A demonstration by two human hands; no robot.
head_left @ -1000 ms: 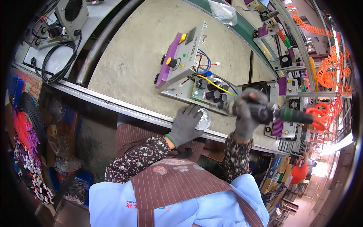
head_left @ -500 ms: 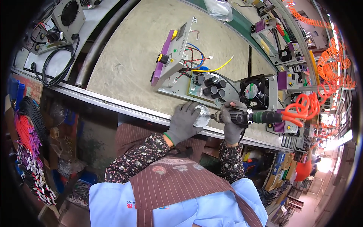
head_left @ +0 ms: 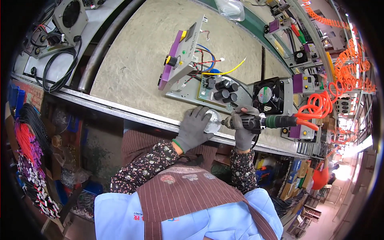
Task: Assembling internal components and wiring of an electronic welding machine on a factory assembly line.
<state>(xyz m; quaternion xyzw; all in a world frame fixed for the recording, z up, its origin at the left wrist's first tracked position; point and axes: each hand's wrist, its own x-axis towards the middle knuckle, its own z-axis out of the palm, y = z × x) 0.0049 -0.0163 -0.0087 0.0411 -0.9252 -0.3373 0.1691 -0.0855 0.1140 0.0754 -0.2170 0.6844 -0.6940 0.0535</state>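
Workshop crowded on all sides in the head view: pale table (head_left: 132,60) across the middle, white side table (head_left: 100,20) at upper left with a fan unit (head_left: 72,16) and looped black cable (head_left: 60,85), bundles of coloured wires (head_left: 30,140) at lower left. On the pale table, an uncovered metal chassis (head_left: 188,97), with a purple-edged front panel (head_left: 186,50) upright at its left end and a black fan (head_left: 266,95) at its right; loose wires between, one of them yellow (head_left: 230,72). Just on the near side of the chassis, by the table's front edge, a shallow round dish (head_left: 213,123) of small bright metal pieces, between two gloved hands.

Left hand (head_left: 194,130) around the dish's left side, fingers and thumb clamped on it. Right hand (head_left: 242,134) clamped around a power driver (head_left: 276,121), nose pointing left; tip right beside the dish's rim, touching or apart impossible to tell.

Probably best to hold the dish steady, left fingers clear of the tip; to bring the driver in lightly, without scattering the pieces; to keep the orange hose (head_left: 308,123) slack.

By count: one dish, one driver, one uncovered chassis on the pale table, with one fan and four large black cylinders (head_left: 221,95). Metal pieces too small to count.
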